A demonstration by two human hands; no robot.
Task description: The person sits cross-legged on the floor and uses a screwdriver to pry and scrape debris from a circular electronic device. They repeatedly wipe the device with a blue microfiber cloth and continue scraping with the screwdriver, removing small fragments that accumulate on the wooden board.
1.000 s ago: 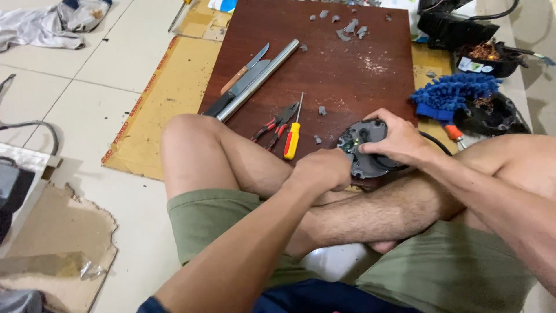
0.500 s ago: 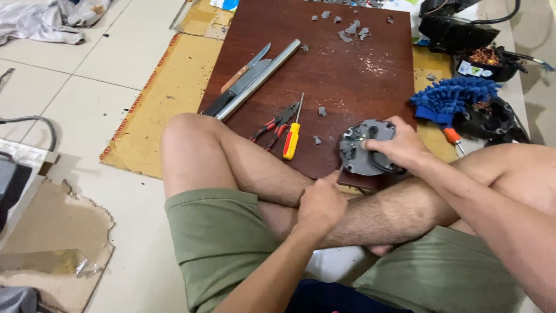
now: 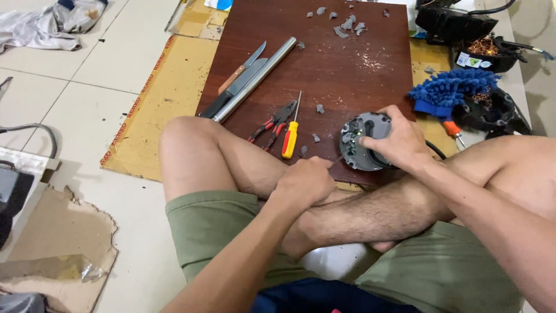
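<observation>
Dark reddish wood, that's the board (image 3: 347, 64) everything sits on, laid over yellow cardboard (image 3: 153, 98) on the tiled floor. One round grey device (image 3: 364, 142) rests at the board's near edge, and the right hand (image 3: 399, 142) is curled down over its right side, fingers gripping the top. The left hand (image 3: 306, 181) is balled into a fist just left of it, resting on the crossed legs, closed on a thin tool whose tip reaches the device's rim; what kind of tool, hard to tell. Counting the rest: one yellow-handled screwdriver (image 3: 291, 134), one pair of red-handled pliers (image 3: 271, 123) touching beside it, one knife (image 3: 242, 68), one long metal tube (image 3: 255, 80) lying alongside the knife. Grey scraps (image 3: 346, 22) scattered at the far end, roughly eight, with three more near the screwdriver. To the right, one blue fluffy mitt (image 3: 449, 90) and black equipment (image 3: 454, 20). The person's left knee (image 3: 185, 139) covers the board's near left corner.
</observation>
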